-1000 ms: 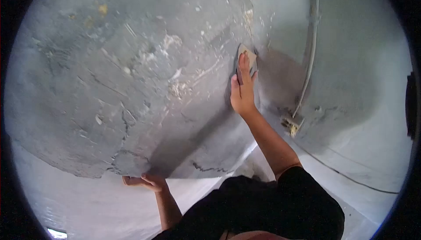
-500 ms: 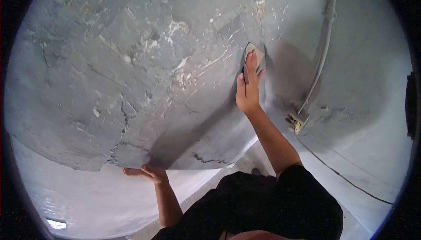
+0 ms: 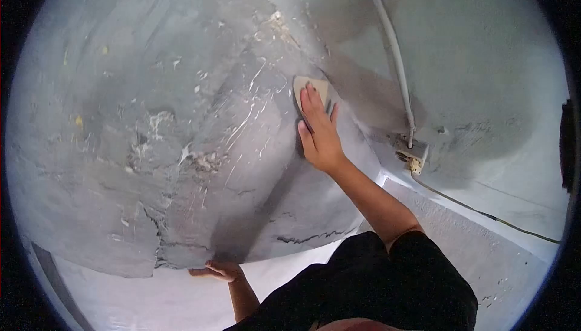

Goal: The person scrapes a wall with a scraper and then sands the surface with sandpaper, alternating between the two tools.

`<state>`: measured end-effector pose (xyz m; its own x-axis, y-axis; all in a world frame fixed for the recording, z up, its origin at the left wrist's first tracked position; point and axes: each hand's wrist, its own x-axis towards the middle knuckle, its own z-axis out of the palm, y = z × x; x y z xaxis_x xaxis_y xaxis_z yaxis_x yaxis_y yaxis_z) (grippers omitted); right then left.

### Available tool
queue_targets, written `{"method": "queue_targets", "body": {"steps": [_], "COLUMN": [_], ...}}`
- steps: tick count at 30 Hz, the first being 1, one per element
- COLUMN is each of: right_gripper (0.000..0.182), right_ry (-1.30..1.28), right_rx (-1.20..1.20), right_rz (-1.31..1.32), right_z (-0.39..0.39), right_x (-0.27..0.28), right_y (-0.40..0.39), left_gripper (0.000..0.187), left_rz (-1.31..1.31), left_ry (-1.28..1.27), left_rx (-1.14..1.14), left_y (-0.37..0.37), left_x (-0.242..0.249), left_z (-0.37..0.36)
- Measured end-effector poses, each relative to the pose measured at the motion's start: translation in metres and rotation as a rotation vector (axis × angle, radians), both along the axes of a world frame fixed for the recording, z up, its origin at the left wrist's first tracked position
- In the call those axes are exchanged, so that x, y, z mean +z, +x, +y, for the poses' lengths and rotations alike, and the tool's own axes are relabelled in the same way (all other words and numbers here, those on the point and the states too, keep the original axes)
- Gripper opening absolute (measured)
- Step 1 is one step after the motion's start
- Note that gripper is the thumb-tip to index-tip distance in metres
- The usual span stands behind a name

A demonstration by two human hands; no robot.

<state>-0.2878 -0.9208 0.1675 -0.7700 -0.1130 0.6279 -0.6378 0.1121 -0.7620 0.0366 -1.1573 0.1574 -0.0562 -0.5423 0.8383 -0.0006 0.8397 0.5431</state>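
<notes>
My right hand [image 3: 322, 140] presses a beige piece of sandpaper [image 3: 318, 87] against a rough grey plastered surface [image 3: 109, 167]. The fingers lie along the sheet, the thumb is at its near side, and a dark underside shows at the edge. White scratches and scraped patches mark the plaster to the left of this hand. At the lower edge of the plastered surface, my left hand [image 3: 223, 270] rests with its fingers stretched out and nothing visible in them. Part of that hand is hidden by the edge.
A pale conduit [image 3: 396, 58] runs down the wall on the right to a socket box [image 3: 417, 152] with a plug in it. From there a cable [image 3: 484, 213] hangs off to the right. A jagged crack [image 3: 158, 234] crosses the plaster near its lower edge.
The view has shifted, so the socket and plaster sit differently in it. My right hand has moved nearer along the plaster with the sandpaper. My left hand stays at the lower edge.
</notes>
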Motion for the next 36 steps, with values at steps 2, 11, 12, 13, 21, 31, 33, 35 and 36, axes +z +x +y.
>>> {"method": "queue_targets", "body": {"steps": [2,11,12,13,21,31,33,35,36], "right_gripper": [0.063,0.065,0.064,0.064,0.059,0.059,0.059,0.060,0.060], "right_ry": [0.012,0.089,0.046,0.049,0.010,0.000,0.006,0.073,0.072], "right_rx": [-0.005,0.032,0.025,0.031,0.045,0.017,-0.001,0.090,0.074], "right_rz": [0.016,-0.069,-0.046,-0.045,-0.064,-0.028,-0.005,-0.067,-0.049], "right_z": [0.008,0.003,0.005,0.006,-0.004,0.006,0.007,0.002,0.002], "right_x": [0.007,-0.033,-0.025,-0.019,-0.034,0.001,-0.004,-0.014,-0.012], "right_y": [-0.009,0.009,0.003,-0.001,0.015,0.000,0.010,0.029,0.026], "left_gripper": [0.090,0.088,0.087,0.085,0.085,0.086,0.084,0.083,0.085], "left_rz": [0.010,0.003,-0.018,-0.035,-0.037,-0.092,-0.173,-0.184,-0.090], "left_ry": [0.044,0.084,0.082,0.080,-0.126,-0.099,0.031,-0.118,-0.090], "left_rx": [0.034,-0.048,-0.029,-0.008,0.188,0.160,0.322,0.062,0.034], "left_y": [0.007,0.027,0.030,0.031,0.002,0.023,0.026,0.020,0.012], "left_x": [-0.010,-0.030,-0.031,-0.030,-0.002,-0.019,-0.034,-0.034,-0.023], "left_z": [-0.012,-0.039,-0.041,-0.042,-0.004,-0.028,-0.045,-0.055,-0.038]}}
